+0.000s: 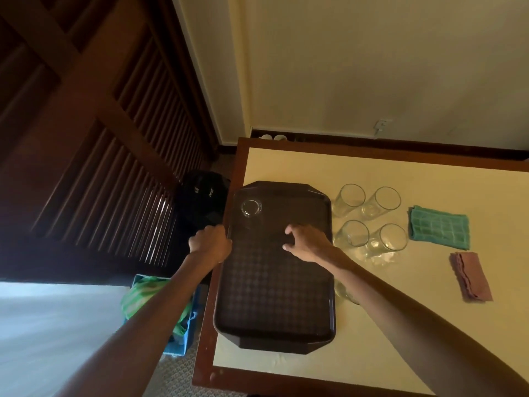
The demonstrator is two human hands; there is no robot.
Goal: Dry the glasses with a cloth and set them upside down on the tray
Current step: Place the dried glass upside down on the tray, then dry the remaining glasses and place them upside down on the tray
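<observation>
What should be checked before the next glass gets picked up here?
1. Steady tray: ok, left hand grips its left rim.
2. Free right hand: ok, it holds nothing, above the tray.
3. Available cloth: ok, green cloth and pink cloth lie right of the glasses.
4. Waiting glasses: ok, four upright glasses stand beside the tray.
5. Inverted placed glass: ok, it appears upside down on the tray.
6. Wet or dry: cannot tell.
</observation>
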